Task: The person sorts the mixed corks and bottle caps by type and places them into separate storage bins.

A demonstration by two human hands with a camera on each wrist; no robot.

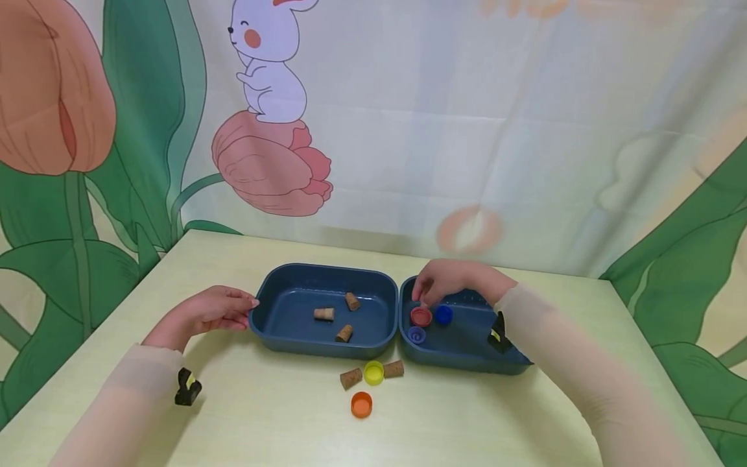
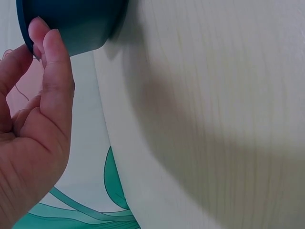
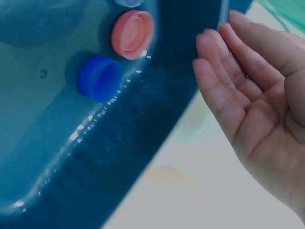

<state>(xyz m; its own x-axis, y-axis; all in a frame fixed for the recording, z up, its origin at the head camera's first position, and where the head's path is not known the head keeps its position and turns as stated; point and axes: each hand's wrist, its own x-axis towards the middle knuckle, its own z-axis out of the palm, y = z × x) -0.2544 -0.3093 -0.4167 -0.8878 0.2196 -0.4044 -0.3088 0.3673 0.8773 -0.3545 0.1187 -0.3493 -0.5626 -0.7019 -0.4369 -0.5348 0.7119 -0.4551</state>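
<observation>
At the left end of the left blue tray (image 1: 327, 350), my left hand (image 1: 218, 308) pinches the rim; the left wrist view shows its fingers (image 2: 57, 71) against the tray wall. Three corks (image 1: 323, 314) lie in that tray. My right hand (image 1: 446, 280) is over the far left corner of the right blue tray (image 1: 467, 364), above a red cap (image 1: 421, 316). Its fingers are loosely bent, and nothing shows between them in the right wrist view. A blue cap (image 3: 100, 79) and a purple cap (image 1: 416, 335) lie beside the red one.
In front of the trays, a yellow cap (image 1: 374, 373) sits between two corks (image 1: 351, 378) on the pale wooden table (image 1: 262, 415). An orange cap (image 1: 362, 405) lies nearer. Behind the table hangs a printed cloth (image 1: 379, 130). The trays stand side by side.
</observation>
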